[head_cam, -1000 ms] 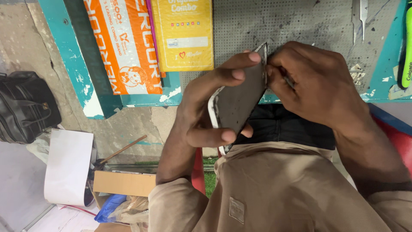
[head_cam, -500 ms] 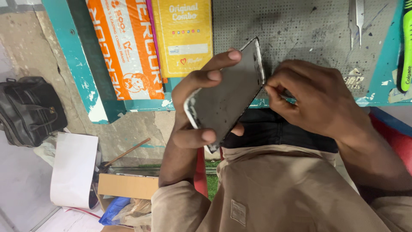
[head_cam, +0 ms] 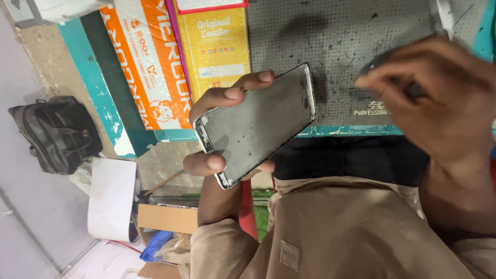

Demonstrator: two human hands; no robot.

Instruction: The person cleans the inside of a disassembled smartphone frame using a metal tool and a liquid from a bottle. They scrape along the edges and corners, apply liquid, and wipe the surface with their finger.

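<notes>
My left hand (head_cam: 217,129) holds a phone frame (head_cam: 258,124) with a dull grey, scuffed inner face, tilted, thumb on its lower edge and fingertips on its upper edge. It hangs over the teal front edge of the workbench (head_cam: 341,131). My right hand (head_cam: 439,98) is blurred, up to the right of the phone and apart from it, above the grey perforated mat (head_cam: 341,46). Its fingers are pinched around a small dark tool (head_cam: 413,90) that I cannot make out clearly.
An orange and white packet (head_cam: 150,62) and a yellow box (head_cam: 214,46) lie on the bench at the left. On the floor are a black bag (head_cam: 57,134), white paper (head_cam: 111,199) and cardboard (head_cam: 165,217). My brown-clothed lap (head_cam: 336,232) fills the bottom.
My right hand has pulled away from the phone's edge, up and to the right over the mat. The left hand has tilted the phone flatter toward me.
</notes>
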